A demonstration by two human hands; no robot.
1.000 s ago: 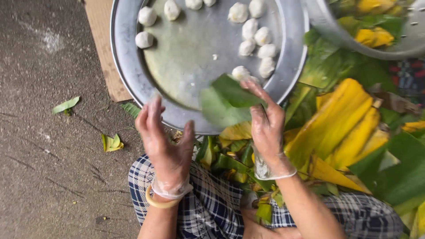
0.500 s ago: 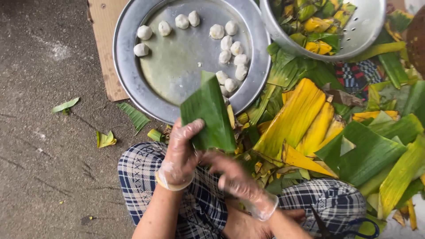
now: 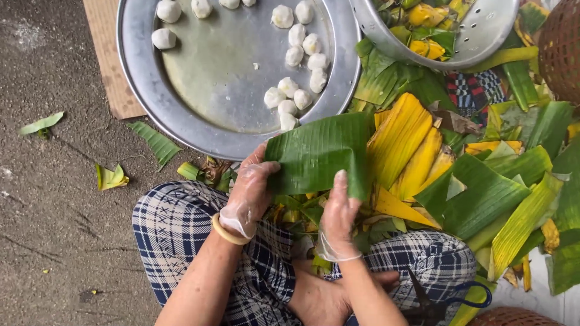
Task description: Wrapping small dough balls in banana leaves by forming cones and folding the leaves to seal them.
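Holding a broad green banana leaf piece (image 3: pixel 317 154) between both gloved hands — that is what I log from the head view. The left hand (image 3: pixel 251 193) pinches the leaf's left edge, thumb on top, fingers tucked beneath it. The right hand (image 3: pixel 338 214) grips the lower right edge, fingers laid up over the leaf face, thumb hidden behind. The leaf spans the gap between the two hands and lies mostly above them, fairly flat, its ribs running roughly toward the hands.

Just beyond the leaf's far edge sits a large round metal tray (image 3: pixel 151 90), holding white dough balls (image 3: pixel 296 99) in a cluster close to the leaf and a few more farther off. To the right of the right hand lies a heap of yellow and green leaves (image 3: pixel 459 175) — touching the held leaf along its right side. Beyond that heap, a perforated metal basin (image 3: pixel 483 36) holds more leaf pieces.

Below both hands, my checked trousers (image 3: pixel 181 229); a yellowish bangle (image 3: pixel 228 232) rings the left wrist. Left of the left hand, leaf scraps (image 3: pixel 112 177) lie on the concrete ground (image 3: pixel 54 241).
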